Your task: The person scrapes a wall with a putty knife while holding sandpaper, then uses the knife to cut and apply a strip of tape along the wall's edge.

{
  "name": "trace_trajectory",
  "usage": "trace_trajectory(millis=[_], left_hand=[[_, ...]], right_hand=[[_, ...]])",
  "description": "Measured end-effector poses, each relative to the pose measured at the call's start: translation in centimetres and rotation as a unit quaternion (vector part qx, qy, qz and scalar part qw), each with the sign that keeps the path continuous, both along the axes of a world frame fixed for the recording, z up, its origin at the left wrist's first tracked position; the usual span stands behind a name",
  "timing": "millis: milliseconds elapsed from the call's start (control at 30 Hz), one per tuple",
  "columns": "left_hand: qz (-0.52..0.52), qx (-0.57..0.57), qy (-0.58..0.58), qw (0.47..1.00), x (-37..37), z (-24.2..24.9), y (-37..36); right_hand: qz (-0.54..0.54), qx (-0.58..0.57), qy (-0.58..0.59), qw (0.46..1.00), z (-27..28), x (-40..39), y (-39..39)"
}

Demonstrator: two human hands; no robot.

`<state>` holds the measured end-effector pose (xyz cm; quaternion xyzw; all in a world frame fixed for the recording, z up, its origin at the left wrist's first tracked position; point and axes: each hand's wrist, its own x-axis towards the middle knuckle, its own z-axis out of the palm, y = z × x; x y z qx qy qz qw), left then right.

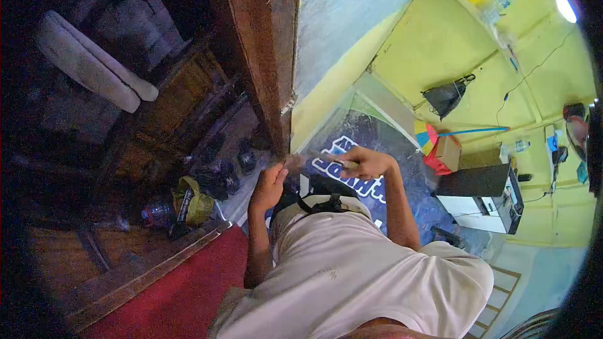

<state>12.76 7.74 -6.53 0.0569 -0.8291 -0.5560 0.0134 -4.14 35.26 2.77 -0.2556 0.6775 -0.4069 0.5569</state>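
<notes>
My right hand (365, 163) is closed round the pale handle of a thin tool (349, 165), its index finger stretched along it. The tool's far end is blurred and points left toward the lower edge of a brown wooden post (267, 44). Beside that edge is my left hand (268, 187), raised with its fingers loosely bent and nothing visible held in them. Whether its fingertips touch the wood is unclear. Between the two hands lies the blurred end of the tool.
A painted wall (342, 19) adjoins the post. To the left are a dark room, a yellow bag (200, 201) and a red floor covering (169, 282). At right stand a white cabinet (471, 213), a cardboard box (447, 152) and a hanging black bag (447, 96). A dark printed mat (370, 138) covers the floor.
</notes>
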Motion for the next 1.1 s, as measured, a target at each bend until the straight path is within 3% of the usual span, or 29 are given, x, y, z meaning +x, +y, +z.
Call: trace_trajectory(millis=[67, 133, 167, 200, 267, 367, 467, 600, 733, 800, 933, 1100], left_hand=[[-0.014, -0.002, 0.049, 0.999, 0.1, -2.8, 0.5], [-0.017, -0.078, -0.013, 0.997, 0.8, 0.6, 1.7], [-0.015, -0.116, -0.043, 0.992, 1.0, 1.9, 2.0], [-0.041, -0.055, 0.002, 0.998, 1.4, 1.6, 1.8], [-0.065, -0.017, -0.037, 0.997, 1.8, -0.8, 1.2], [-0.058, -0.010, -0.067, 0.996, 2.2, -1.7, 0.9], [-0.014, -0.033, -0.032, 0.999, 2.7, 0.2, 1.1], [0.015, -0.096, -0.006, 0.995, 2.9, 1.0, 0.3], [0.045, -0.056, -0.049, 0.996, 3.2, 2.4, -0.8], [0.035, -0.065, -0.132, 0.989, 3.7, 1.7, -2.2], [0.050, -0.039, -0.105, 0.992, 4.7, 2.6, -2.7], [0.073, 0.000, -0.091, 0.993, 4.4, 1.7, -2.4]], right_hand=[[0.024, -0.030, -0.052, 0.998, -0.3, 0.5, -0.2], [0.040, -0.025, -0.082, 0.995, -1.3, 0.4, 0.4], [-0.003, -0.022, -0.050, 0.999, -1.3, 0.1, 0.7], [-0.045, -0.019, -0.019, 0.999, -1.3, -0.2, 0.9], [-0.109, -0.035, 0.079, 0.990, -1.6, -1.1, 1.1], [-0.184, -0.021, 0.082, 0.979, -1.8, -3.6, 1.2], [-0.230, -0.087, 0.110, 0.963, -1.8, -5.2, -0.6], [-0.330, -0.231, -0.031, 0.915, -1.4, -4.5, -4.8], [-0.442, -0.209, 0.022, 0.872, -5.1, -3.0, -9.2], [-0.451, -0.206, 0.025, 0.868, -5.5, -2.6, -10.4], [-0.471, -0.205, 0.151, 0.845, -8.9, -5.2, -12.2], [-0.481, -0.210, 0.060, 0.849, -8.0, -6.6, -11.0]])
